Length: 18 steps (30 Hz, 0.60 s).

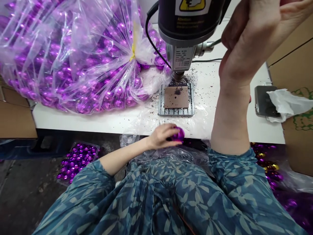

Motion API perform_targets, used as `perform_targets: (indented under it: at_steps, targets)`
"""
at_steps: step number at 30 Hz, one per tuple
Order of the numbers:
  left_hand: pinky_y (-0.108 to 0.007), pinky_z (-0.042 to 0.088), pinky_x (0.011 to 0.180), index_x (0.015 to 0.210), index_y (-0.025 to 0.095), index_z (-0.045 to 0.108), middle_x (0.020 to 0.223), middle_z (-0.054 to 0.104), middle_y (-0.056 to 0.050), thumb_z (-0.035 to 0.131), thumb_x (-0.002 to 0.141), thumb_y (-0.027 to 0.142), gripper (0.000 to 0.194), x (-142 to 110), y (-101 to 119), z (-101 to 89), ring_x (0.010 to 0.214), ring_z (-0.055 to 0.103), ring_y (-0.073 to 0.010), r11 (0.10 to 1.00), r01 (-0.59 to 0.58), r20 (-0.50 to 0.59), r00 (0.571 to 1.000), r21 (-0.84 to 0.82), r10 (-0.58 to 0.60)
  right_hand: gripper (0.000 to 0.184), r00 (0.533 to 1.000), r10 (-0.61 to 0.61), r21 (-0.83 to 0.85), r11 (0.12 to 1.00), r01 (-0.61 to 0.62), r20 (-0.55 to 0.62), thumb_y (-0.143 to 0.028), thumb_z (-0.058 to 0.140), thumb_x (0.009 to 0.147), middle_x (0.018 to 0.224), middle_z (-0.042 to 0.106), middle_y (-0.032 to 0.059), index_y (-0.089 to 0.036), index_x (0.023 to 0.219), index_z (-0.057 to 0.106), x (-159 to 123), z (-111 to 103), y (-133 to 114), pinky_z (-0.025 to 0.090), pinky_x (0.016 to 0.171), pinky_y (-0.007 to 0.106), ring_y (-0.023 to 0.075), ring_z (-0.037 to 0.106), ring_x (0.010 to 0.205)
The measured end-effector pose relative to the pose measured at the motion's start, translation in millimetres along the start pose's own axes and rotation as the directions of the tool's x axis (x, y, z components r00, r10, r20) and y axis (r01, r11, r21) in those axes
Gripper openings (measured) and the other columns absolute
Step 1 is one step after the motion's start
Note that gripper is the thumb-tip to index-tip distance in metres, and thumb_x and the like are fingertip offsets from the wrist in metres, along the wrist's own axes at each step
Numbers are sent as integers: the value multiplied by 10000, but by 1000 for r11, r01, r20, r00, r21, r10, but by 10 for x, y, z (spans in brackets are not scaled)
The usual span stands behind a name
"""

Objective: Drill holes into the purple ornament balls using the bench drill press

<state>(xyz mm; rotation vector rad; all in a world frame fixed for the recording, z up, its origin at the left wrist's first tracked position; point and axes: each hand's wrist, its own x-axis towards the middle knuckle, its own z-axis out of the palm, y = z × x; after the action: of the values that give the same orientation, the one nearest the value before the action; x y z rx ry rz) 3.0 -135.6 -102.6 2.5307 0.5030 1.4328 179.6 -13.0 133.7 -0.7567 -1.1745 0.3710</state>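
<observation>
My left hand (161, 135) is closed around a shiny purple ball (179, 134) at the near edge of the white table (97, 122), just over my lap. My right hand (246, 39) is raised high at the right of a bench drill press (189, 23); its fingers curl around the drill's lever, which is mostly hidden behind the hand. Below the drill bit (177, 76) lies a brown pad with a small hole on the slotted metal drill table (176, 112), strewn with dark shavings.
A big clear plastic bag (73, 55) full of purple balls fills the table's left half. A tray of purple balls (78, 160) sits on the floor at left. More purple and gold balls (271, 169) lie at right. A phone (262, 101), tissue and cardboard boxes stand at right.
</observation>
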Motion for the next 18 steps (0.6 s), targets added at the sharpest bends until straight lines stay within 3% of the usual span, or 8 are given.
perform_targets:
  at_steps: [2,4,6,8,10,12,14,18]
  targets:
    - [-313,619,722,1225,158,630,1079,761,-130,697,991,415,354,-239,203,-90,877,735,-187,981,-159,215,968,112,132,582,1000,-10,-5,1000,10,0,-453,574,858,473,145,-40,-262,537,128,-20,-6,4,171,482,207,-32,289,381]
    - [-376,624,878,1165,158,687,1142,777,-153,708,972,283,231,-445,320,-182,1010,749,-235,936,-287,405,895,205,186,502,1000,-14,11,1000,14,6,-329,536,891,469,173,-51,-267,550,172,-28,-10,2,177,488,205,-30,309,388]
    - [-429,585,1056,1192,209,716,1224,783,-116,678,965,200,230,-588,362,-251,1178,729,-258,903,-357,531,826,237,188,413,1000,-14,55,998,13,14,-209,482,901,488,196,-56,-256,559,256,-24,-12,6,184,486,203,-23,339,396]
    - [-467,559,1133,1277,265,703,1318,761,-88,652,994,263,287,-648,333,-284,1275,697,-260,912,-353,603,781,210,163,344,1000,-20,92,996,18,13,-221,522,894,514,216,-59,-233,585,372,-11,-13,34,193,476,201,-17,363,398]
    - [-510,564,1144,1348,302,665,1366,741,-78,645,1009,337,342,-603,210,-295,1320,674,-261,955,-247,582,806,162,110,317,999,-53,107,993,53,-6,-394,646,830,520,234,-66,-205,637,479,7,-14,89,188,463,191,-21,370,396]
    - [-527,582,1129,1342,326,653,1325,754,-54,619,1018,312,327,-431,-44,-328,1320,674,-245,992,-45,433,901,118,-11,444,997,-76,106,991,78,-24,-608,676,694,512,242,-70,-183,683,550,25,-15,155,181,454,167,-35,355,398]
    - [-515,599,1102,1290,345,658,1233,775,-20,537,1026,194,328,-137,-428,-422,1266,699,-217,982,176,240,952,70,-188,544,995,-86,96,991,91,-52,-707,648,608,487,223,-71,-174,691,581,36,-13,206,187,448,148,-40,334,397]
    - [-483,557,1106,1210,250,694,1194,755,-74,514,1000,144,296,553,-1355,-757,1183,704,-230,858,508,161,843,78,-514,552,991,-106,71,991,112,-82,-719,644,620,463,228,-68,-172,686,616,28,-11,219,283,466,143,-31,338,405]
